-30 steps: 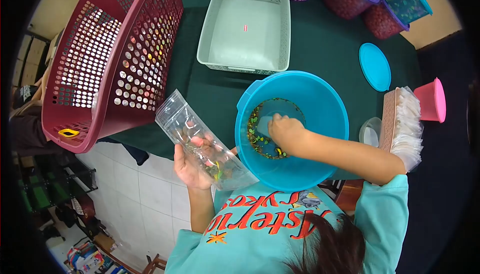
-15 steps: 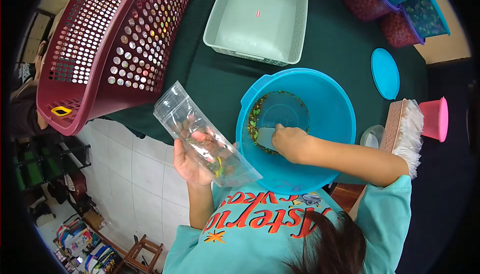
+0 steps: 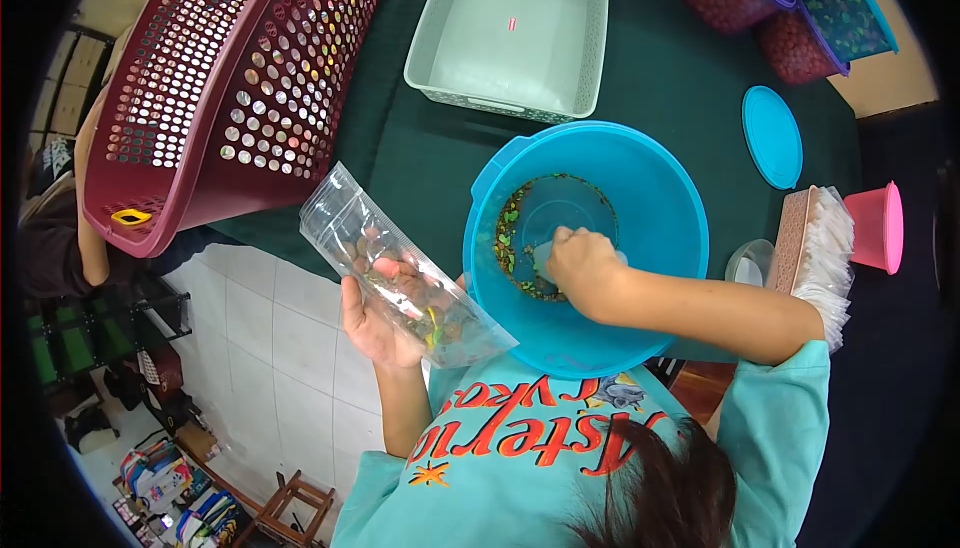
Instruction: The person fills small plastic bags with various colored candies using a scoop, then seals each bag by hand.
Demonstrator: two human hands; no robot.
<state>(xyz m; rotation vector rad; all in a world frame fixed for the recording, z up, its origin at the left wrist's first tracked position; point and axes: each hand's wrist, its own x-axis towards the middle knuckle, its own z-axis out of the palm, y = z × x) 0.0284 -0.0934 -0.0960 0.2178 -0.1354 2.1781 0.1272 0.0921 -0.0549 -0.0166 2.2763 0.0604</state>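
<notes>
My left hand [image 3: 375,323] holds a clear zip pouch [image 3: 375,253] tilted, its fingers behind the plastic. Inside the pouch are brown, pink-red, green and yellow pieces. Down in a blue plastic tub [image 3: 655,208], my right hand [image 3: 588,268] is closed on a small translucent scoop [image 3: 542,258], mostly covered by the hand. Green and brown bits [image 3: 510,228] lie in a ring round the tub's bottom, thickest on the left side. The pouch's lower end is beside the tub's near-left rim.
A maroon perforated basket [image 3: 220,118] stands at the left, a pale green tray [image 3: 500,58] at the back. Rightward are a blue lid [image 3: 772,138], a pink holder of clear bags [image 3: 805,253], a pink cup [image 3: 875,228] and filled bins [image 3: 840,33]. Another person's arm [image 3: 92,208] shows far left.
My right hand has shifted slightly right inside the tub with the scoop, which is now more hidden. My left hand still holds the pouch at much the same tilt. The view has shifted slightly.
</notes>
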